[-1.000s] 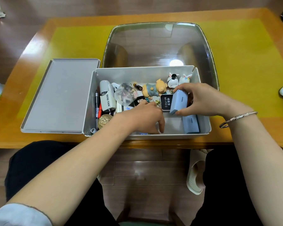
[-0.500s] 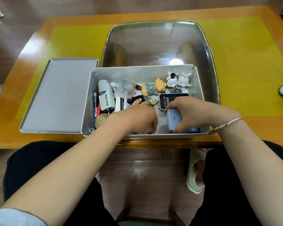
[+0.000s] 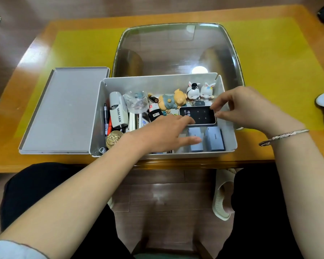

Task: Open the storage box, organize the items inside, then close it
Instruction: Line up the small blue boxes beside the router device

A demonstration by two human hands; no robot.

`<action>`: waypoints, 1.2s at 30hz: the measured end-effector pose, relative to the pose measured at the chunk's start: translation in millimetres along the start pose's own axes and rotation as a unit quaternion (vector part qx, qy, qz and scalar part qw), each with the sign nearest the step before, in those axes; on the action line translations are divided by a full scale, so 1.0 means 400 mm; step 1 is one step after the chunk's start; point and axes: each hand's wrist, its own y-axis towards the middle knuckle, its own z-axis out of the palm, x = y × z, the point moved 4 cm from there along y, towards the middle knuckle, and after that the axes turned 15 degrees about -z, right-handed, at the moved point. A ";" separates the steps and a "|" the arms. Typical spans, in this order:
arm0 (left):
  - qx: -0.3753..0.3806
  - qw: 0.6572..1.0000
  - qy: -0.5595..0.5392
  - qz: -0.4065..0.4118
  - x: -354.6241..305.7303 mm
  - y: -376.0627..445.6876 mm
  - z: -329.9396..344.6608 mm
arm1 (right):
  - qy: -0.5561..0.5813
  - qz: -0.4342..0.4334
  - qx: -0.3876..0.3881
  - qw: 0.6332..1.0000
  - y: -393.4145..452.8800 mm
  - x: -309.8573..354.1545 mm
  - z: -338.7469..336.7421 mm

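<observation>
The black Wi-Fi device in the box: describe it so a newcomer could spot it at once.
Start at the open grey storage box at the table's near edge and look at its right half. Just in front of the two rabbit figurines lies the black Wi-Fi device, between both hands. It is the only flat, glossy black slab with white icons.

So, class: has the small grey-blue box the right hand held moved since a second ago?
Yes. The grey-blue box went down toward the storage box's near wall, beside the other one.
</observation>
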 end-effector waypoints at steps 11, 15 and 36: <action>-0.003 0.991 0.129 0.026 -0.025 -0.027 0.056 | -0.029 0.019 0.090 0.995 -0.012 -0.011 0.029; -0.026 0.987 0.151 0.059 -0.051 -0.029 0.070 | -0.038 0.029 0.124 0.991 -0.009 -0.013 0.042; -0.040 0.977 0.194 0.082 -0.066 -0.026 0.090 | -0.043 0.040 0.207 0.977 -0.004 -0.012 0.076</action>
